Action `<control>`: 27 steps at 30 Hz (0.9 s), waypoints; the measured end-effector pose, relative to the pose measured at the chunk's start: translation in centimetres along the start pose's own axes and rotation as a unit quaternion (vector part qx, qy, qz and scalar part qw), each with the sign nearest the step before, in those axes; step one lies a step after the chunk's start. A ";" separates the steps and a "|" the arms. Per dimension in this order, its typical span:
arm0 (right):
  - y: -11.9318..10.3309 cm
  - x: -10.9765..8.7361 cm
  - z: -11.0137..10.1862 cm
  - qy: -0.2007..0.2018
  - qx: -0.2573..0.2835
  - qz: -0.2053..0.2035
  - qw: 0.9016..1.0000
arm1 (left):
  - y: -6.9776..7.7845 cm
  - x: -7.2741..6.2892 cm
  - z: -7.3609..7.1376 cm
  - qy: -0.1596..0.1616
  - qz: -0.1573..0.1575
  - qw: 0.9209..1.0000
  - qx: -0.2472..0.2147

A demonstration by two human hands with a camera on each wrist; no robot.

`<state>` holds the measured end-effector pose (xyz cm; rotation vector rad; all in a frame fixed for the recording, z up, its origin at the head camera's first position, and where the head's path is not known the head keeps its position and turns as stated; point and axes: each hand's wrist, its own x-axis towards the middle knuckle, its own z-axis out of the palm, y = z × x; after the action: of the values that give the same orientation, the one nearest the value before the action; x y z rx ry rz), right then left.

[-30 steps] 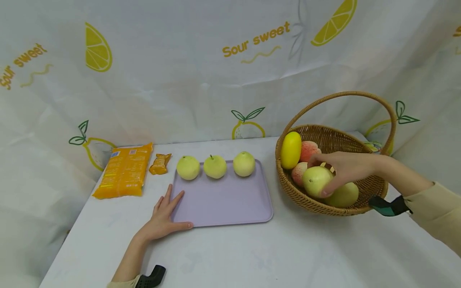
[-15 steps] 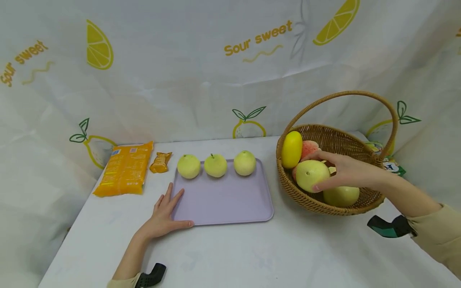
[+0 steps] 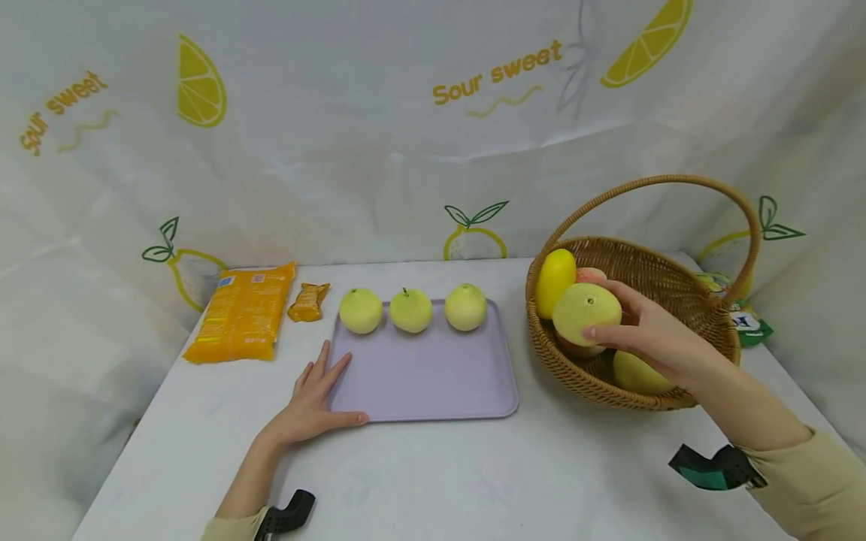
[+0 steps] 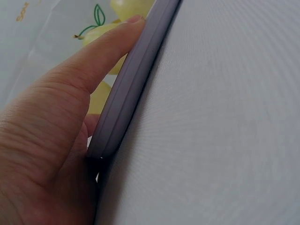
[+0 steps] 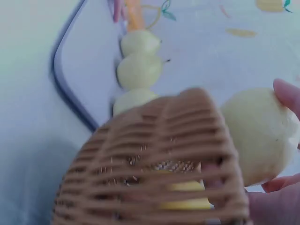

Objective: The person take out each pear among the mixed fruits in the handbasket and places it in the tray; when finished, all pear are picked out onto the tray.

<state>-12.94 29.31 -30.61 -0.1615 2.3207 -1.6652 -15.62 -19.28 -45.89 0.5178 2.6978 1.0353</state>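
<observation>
In the head view my right hand [image 3: 655, 330] grips a round, yellow-green pear [image 3: 583, 309] over the near left part of a wicker basket [image 3: 575, 379]. The right wrist view shows that same pear [image 5: 258, 136] beside the blurred basket wall [image 5: 154, 154], fingers around it. My left hand [image 3: 313, 402] rests spread at the near left corner of a lilac tray [image 3: 433, 376], its straight thumb along the front rim. Three similar pears stand in a row on the tray's far side: left [image 3: 361, 311], middle [image 3: 410, 310] and right [image 3: 465, 306].
Inside the basket are a yellow mango-like fruit [image 3: 556, 284], a partly hidden peach [image 3: 591, 275] and another yellow-green fruit [image 3: 639, 374]. The tall basket handle [image 3: 676, 179] arches above. An orange packet [image 3: 243, 315] and a small wrapped snack [image 3: 309, 302] lie left; a green packet [image 3: 749, 324] lies right.
My right hand has lifted the pear up from among the basket's fruit, a little to the left. The left hand stays on the tray. The head view has shifted slightly.
</observation>
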 end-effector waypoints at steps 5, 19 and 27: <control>0.0 0.3 0.8 -0.018 0.110 -0.022 0.993 | 0.0 0.1 0.0 -0.001 -0.003 1.000 0.001; -1.5 0.7 4.0 -0.023 0.120 -0.033 0.992 | 0.2 0.1 0.0 -0.002 0.000 1.000 0.007; -2.8 1.2 5.9 -0.062 0.108 -0.062 0.990 | 0.1 0.2 0.0 -0.002 0.002 1.000 0.010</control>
<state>-12.60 22.67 -29.91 -0.3598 2.0614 -1.8964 -15.81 -19.15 -45.85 0.5276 2.7075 1.0094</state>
